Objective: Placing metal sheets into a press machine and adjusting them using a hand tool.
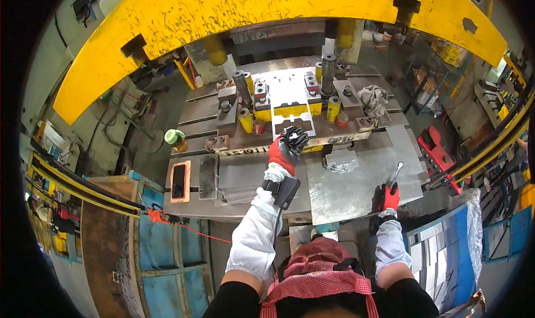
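My left hand [288, 150], in a red and black glove, is closed at the near end of a cut-out sheet-metal strip [292, 109]. The strip lies over the yellow-sided lower die [271, 113] of a press; the fingers partly cover its near edge. Over the right part of the table, my right hand [389, 197], gloved the same way, is closed round a slim metal tool [398, 172] with a bright rounded head, which looks like a wrench. Its lower part is hidden in the glove. Small flat metal pieces [341, 161] lie on the plate to its left.
Dark guide posts [329, 76] rise beside the die, under the yellow press ram [278, 6]. A grey rag [374, 99] lies at the right. Stacked sheets [245, 179], a phone [179, 181] and a green-capped bottle [175, 140] are on the left. A red bin [436, 151] stands far right.
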